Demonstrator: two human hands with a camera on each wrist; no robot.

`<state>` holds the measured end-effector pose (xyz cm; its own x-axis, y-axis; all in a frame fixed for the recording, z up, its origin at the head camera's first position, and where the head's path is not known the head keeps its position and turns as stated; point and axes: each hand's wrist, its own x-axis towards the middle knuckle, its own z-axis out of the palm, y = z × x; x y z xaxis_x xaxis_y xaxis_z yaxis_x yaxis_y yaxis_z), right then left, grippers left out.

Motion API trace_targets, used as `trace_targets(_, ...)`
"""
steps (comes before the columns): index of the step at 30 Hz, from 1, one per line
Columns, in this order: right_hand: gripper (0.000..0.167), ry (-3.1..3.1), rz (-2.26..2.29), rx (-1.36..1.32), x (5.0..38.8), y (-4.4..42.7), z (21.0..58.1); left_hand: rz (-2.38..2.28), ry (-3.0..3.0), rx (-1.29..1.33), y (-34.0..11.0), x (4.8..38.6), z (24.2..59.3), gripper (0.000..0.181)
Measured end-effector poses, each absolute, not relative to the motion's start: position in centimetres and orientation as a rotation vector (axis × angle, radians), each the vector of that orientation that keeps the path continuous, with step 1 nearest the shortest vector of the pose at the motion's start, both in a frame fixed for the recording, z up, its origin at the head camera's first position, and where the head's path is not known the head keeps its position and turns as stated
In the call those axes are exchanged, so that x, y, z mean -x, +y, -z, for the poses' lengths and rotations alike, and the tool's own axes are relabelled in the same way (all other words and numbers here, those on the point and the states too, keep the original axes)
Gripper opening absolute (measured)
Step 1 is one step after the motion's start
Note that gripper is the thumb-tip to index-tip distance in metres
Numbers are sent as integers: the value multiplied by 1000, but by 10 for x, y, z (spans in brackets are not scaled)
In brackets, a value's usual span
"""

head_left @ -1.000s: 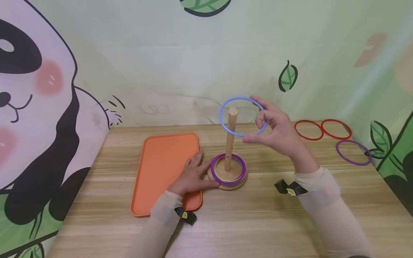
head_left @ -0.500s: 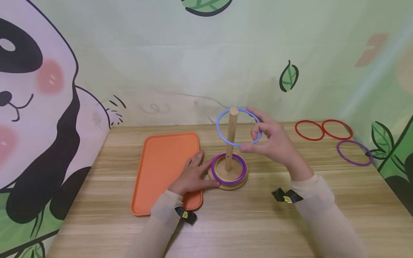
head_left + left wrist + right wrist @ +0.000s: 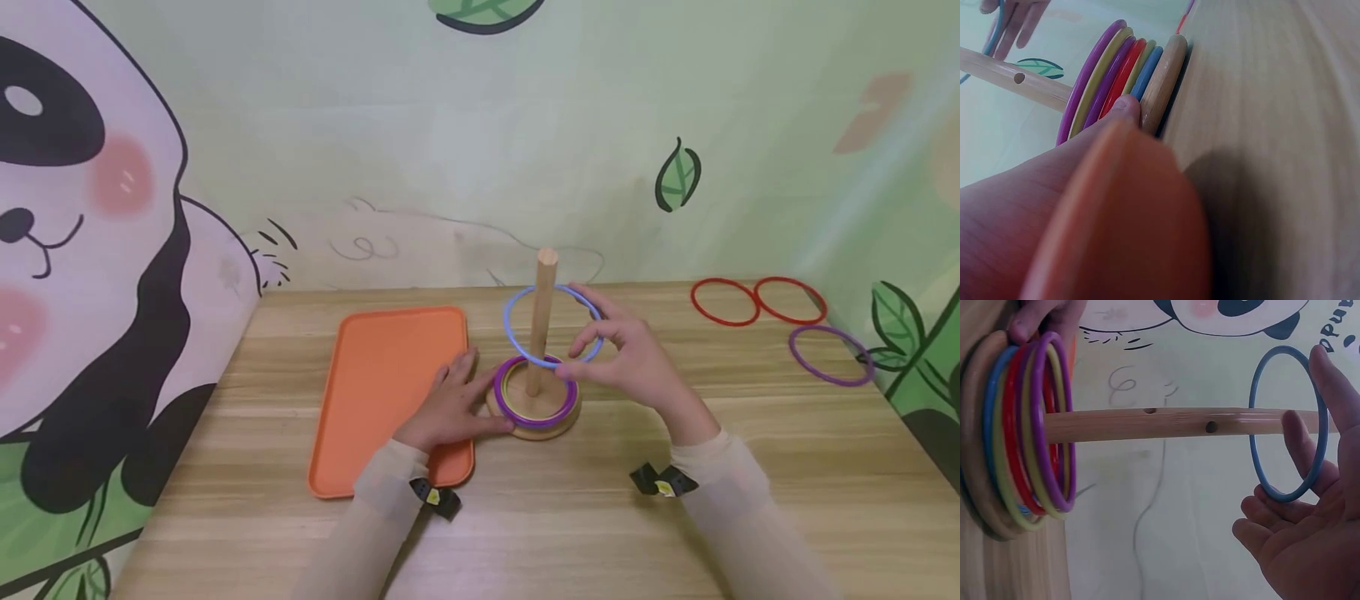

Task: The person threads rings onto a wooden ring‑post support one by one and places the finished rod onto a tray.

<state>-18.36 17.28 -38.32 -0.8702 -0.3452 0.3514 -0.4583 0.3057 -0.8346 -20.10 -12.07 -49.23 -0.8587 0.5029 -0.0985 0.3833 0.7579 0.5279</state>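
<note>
The blue ring (image 3: pixel 507 325) circles the wooden peg (image 3: pixel 543 308) above the stacked rings (image 3: pixel 1124 75), pinched by fingers of the right hand (image 3: pixel 630 358); probably light and stiff, best held by its rim; the left hand (image 3: pixel 448 410) has its fingers spread

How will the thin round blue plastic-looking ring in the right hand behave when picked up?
Probably stiff: the blue ring shows no sag though the right hand holds one side. Likely light, being so slender. Round, it might roll on edge.

Cartoon panda (image 3: pixel 112 258) and leaves (image 3: pixel 678 177) on pale-green wall (image 3: pixel 337 117)
</note>
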Motion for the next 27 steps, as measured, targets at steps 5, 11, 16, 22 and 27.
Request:
trace_targets(5,16,-2509,-1595,-741,181,173,397,-730,2722,-697,-120,200,494,98)
trace_targets(11,15,-2531,-1592,-781,181,172,403,-729,2731,-691,-120,200,491,96)
trace_targets(16,15,-2525,-1612,-802,180,171,404,-719,2725,-697,-119,200,488,97)
trace_targets(22,15,-2518,-1634,-806,180,171,406,-723,2721,-696,-119,200,488,97)
trace_targets(27,17,-2510,-1627,-817,182,171,408,-724,2712,-681,-119,201,488,98)
